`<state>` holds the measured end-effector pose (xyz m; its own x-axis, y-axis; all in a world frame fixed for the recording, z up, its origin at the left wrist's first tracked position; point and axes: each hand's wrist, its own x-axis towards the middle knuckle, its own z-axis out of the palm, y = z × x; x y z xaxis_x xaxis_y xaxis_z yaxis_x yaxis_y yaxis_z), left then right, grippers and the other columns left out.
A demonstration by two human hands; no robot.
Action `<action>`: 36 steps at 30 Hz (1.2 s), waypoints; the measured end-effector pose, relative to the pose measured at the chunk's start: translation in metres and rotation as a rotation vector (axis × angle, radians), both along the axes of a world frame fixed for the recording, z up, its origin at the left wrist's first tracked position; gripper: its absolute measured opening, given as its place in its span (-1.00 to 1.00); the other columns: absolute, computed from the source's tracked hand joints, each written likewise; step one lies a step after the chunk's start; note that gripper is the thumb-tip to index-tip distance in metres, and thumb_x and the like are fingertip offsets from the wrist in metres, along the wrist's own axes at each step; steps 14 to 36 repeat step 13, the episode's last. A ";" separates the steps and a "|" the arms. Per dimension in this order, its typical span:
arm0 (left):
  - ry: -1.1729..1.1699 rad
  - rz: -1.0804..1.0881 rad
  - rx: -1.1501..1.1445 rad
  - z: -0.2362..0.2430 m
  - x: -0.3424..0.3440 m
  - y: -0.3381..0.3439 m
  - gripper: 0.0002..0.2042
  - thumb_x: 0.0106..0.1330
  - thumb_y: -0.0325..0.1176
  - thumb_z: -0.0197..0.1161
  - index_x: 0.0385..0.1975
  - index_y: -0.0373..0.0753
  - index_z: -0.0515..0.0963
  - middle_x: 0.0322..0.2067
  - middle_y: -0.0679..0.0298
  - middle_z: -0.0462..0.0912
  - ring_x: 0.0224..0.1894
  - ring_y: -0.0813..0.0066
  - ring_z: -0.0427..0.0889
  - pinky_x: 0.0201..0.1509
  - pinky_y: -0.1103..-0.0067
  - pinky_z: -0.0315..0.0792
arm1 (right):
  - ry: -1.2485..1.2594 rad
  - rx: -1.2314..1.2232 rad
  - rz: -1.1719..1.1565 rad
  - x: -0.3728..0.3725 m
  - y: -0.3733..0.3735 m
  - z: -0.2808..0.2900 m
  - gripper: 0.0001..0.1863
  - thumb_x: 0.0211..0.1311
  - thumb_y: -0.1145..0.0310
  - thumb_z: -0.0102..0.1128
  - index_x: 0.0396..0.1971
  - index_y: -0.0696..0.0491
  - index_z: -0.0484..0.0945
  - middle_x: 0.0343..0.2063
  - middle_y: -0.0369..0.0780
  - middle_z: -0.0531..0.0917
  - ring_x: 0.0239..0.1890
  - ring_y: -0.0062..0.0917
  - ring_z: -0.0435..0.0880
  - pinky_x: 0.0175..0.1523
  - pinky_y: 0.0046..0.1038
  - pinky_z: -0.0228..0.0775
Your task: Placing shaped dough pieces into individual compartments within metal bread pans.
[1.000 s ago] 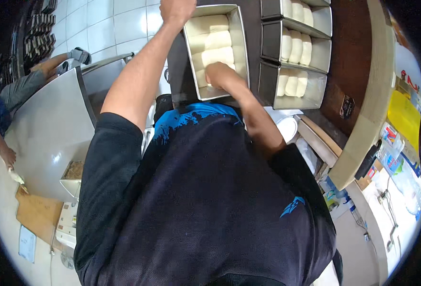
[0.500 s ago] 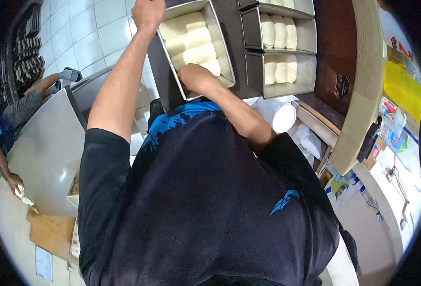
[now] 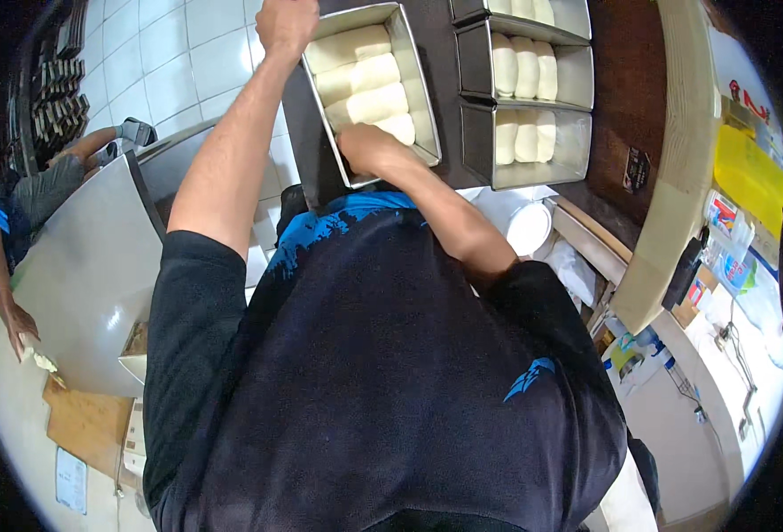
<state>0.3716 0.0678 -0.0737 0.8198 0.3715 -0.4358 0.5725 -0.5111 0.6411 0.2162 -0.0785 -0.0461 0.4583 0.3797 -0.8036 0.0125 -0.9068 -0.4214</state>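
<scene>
A metal loaf pan (image 3: 427, 133) stands on the dark tabletop, holding several pale dough rolls (image 3: 373, 75) side by side. My right hand (image 3: 372, 151) reaches into the pan's near left part, against the nearest roll. Its fingers curl downward, and what they hold, if anything, is hidden. By the pan's far left corner, my left hand (image 3: 287, 27) is closed at the top edge of the picture. Its fingertips are out of sight, so I cannot tell whether it grips the rim.
More loaf pans (image 3: 477, 146) with dough rolls stand in a row to the right. A wooden ledge (image 3: 675, 168) bounds the table there. At the far left, a co-worker's hand (image 3: 21, 328) holds pale dough near a wooden board (image 3: 85, 430).
The pans sit slightly lower and further right in the picture. My hands keep nearly the same places at the pan. The co-worker's hand has shifted slightly up and left.
</scene>
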 end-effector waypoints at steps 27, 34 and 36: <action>0.004 -0.016 0.012 -0.008 0.000 0.003 -0.67 0.44 -0.41 -0.01 0.02 -0.28 0.69 -0.06 0.18 0.77 -0.05 0.29 0.70 0.10 0.46 0.52 | -0.186 -0.099 0.300 -0.042 0.016 0.037 -0.63 0.24 0.39 -0.02 -0.32 0.36 0.72 -0.33 0.16 0.74 -0.30 0.01 0.73 -0.12 -0.06 0.57; 0.004 -0.016 0.012 -0.008 0.000 0.003 -0.67 0.44 -0.41 -0.01 0.02 -0.28 0.69 -0.06 0.18 0.77 -0.05 0.29 0.70 0.10 0.46 0.52 | -0.186 -0.099 0.300 -0.042 0.016 0.037 -0.63 0.24 0.39 -0.02 -0.32 0.36 0.72 -0.33 0.16 0.74 -0.30 0.01 0.73 -0.12 -0.06 0.57; 0.004 -0.016 0.012 -0.008 0.000 0.003 -0.67 0.44 -0.41 -0.01 0.02 -0.28 0.69 -0.06 0.18 0.77 -0.05 0.29 0.70 0.10 0.46 0.52 | -0.186 -0.099 0.300 -0.042 0.016 0.037 -0.63 0.24 0.39 -0.02 -0.32 0.36 0.72 -0.33 0.16 0.74 -0.30 0.01 0.73 -0.12 -0.06 0.57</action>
